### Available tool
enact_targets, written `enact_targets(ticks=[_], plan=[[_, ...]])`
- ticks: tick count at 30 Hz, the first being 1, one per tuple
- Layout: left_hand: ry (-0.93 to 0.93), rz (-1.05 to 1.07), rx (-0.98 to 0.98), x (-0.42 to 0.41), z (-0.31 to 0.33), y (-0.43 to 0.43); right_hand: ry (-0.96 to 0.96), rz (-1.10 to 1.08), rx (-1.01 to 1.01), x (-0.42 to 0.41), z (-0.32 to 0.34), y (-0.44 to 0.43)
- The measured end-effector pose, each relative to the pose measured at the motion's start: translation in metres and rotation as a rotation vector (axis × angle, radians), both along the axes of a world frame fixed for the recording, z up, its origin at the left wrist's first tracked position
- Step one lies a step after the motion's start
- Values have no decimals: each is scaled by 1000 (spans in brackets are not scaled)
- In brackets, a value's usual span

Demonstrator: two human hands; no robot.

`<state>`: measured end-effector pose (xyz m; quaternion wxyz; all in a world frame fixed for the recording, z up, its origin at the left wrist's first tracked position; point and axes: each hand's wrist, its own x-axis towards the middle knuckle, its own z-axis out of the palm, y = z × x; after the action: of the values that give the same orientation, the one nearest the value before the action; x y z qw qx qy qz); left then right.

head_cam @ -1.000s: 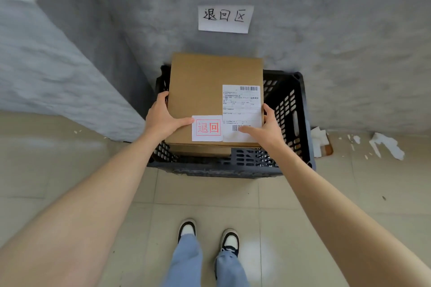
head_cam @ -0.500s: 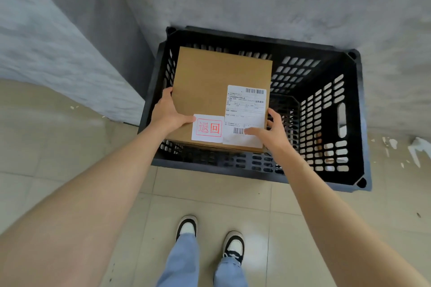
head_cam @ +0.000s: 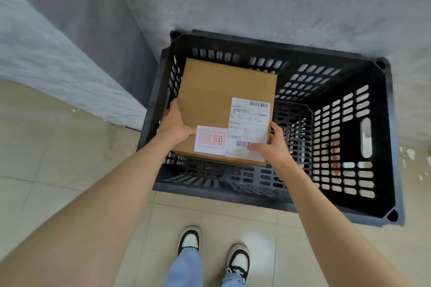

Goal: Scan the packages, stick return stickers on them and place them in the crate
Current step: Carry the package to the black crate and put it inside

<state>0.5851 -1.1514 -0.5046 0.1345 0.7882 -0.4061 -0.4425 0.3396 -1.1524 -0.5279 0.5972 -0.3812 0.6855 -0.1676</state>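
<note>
On a beige tiled floor (head_cam: 70, 182) against grey walls (head_cam: 256, 2), both hands' fingers (head_cam: 173, 106) clasp the package (head_cam: 217, 100).

A single head-worn wide-angle camera is looking steeply down from standing height. It is facing forward toward a grey wall (head_cam: 256, 2), with the open top of a black crate (head_cam: 382, 137) filling the centre and right of frame, close below. Both forearms are entering from the lower corners. The wearer's shoes (head_cam: 238, 261) are showing at the bottom edge on the tiled floor (head_cam: 46, 170). Straight lines are bowing near the edges.
</note>
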Motion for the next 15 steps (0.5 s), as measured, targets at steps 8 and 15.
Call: enact_targets(ticks=[8, 15], plan=[[-144, -68, 22, -6, -11, 0, 54, 100, 19, 4, -3, -1], [-249, -226, -112, -15, 17, 2, 258, 194, -162, 14, 25, -8]])
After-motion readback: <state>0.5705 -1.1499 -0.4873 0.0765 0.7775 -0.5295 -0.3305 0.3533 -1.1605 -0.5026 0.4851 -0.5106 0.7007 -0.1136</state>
